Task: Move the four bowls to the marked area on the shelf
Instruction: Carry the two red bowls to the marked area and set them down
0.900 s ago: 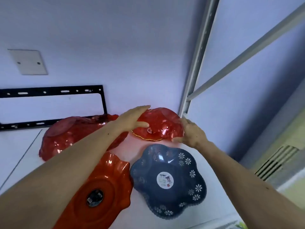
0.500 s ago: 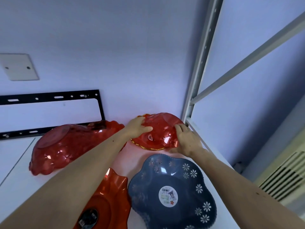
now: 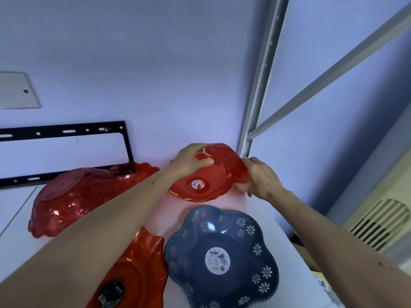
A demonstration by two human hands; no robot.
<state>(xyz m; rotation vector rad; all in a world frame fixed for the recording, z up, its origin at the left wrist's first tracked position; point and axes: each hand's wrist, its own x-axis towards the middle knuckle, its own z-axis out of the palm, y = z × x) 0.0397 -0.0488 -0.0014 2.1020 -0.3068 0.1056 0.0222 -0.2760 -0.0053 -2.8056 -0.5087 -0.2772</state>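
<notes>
A small clear red bowl (image 3: 213, 185) with a gold rim and a round sticker inside sits at the back right corner of the white shelf (image 3: 273, 221). My left hand (image 3: 189, 161) grips its far left rim, and my right hand (image 3: 260, 178) grips its right rim. The bowl is tilted, its far side raised. A large clear red bowl (image 3: 77, 194) leans on its side at the left. An orange wavy bowl (image 3: 138, 276) lies in front, partly under my left forearm. A dark blue flower-patterned bowl (image 3: 222, 256) sits at the front right.
A grey shelf upright (image 3: 260, 85) and a slanted crossbar (image 3: 333, 78) stand just right of the small bowl. A black metal bracket (image 3: 64, 132) and a white plate (image 3: 17, 90) are fixed on the back wall. A vented unit (image 3: 382, 223) stands beyond the shelf's right edge.
Both hands have closed on the small red bowl's rim and tipped it, so its inside and sticker now face me. The other bowls have not moved.
</notes>
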